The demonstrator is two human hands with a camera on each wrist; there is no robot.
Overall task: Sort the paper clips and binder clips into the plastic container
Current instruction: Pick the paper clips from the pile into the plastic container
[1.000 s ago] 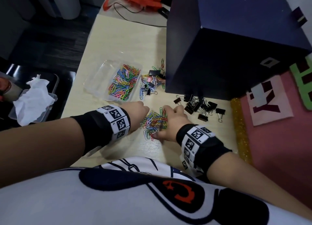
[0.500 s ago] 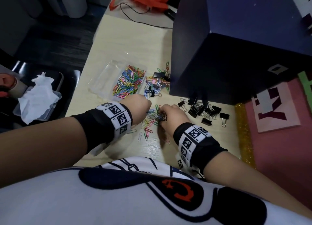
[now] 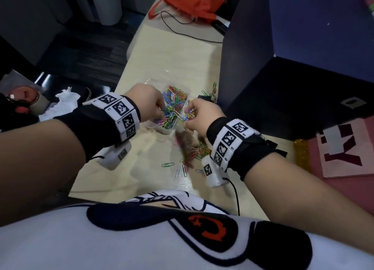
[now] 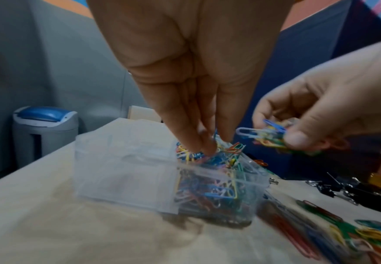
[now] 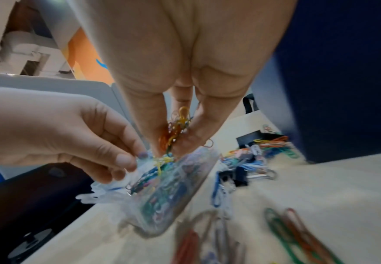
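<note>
A clear plastic container (image 3: 159, 128) (image 4: 126, 169) (image 5: 173, 196) holds a heap of coloured paper clips. My left hand (image 3: 159, 111) (image 4: 207, 148) (image 5: 130, 160) reaches down into it, fingertips pinched together among the clips. My right hand (image 3: 188, 116) (image 4: 291, 139) (image 5: 175, 142) hovers at the container's right edge and pinches a bunch of paper clips. Loose paper clips (image 3: 192, 152) (image 4: 343, 232) (image 5: 298, 232) lie on the table nearer to me. Black binder clips (image 4: 352, 192) (image 5: 239, 175) lie to the right, mostly hidden by my right wrist in the head view.
A big dark blue box (image 3: 283, 67) stands close on the right of the container. A red bag (image 3: 190, 4) and a black cable lie at the table's far end. A pink mat (image 3: 344, 168) lies at the right. A tissue (image 3: 62, 101) sits left, off the table.
Both hands rose from the loose pile near me and moved forward over the container, each carrying clips. The pile on the table has shrunk.
</note>
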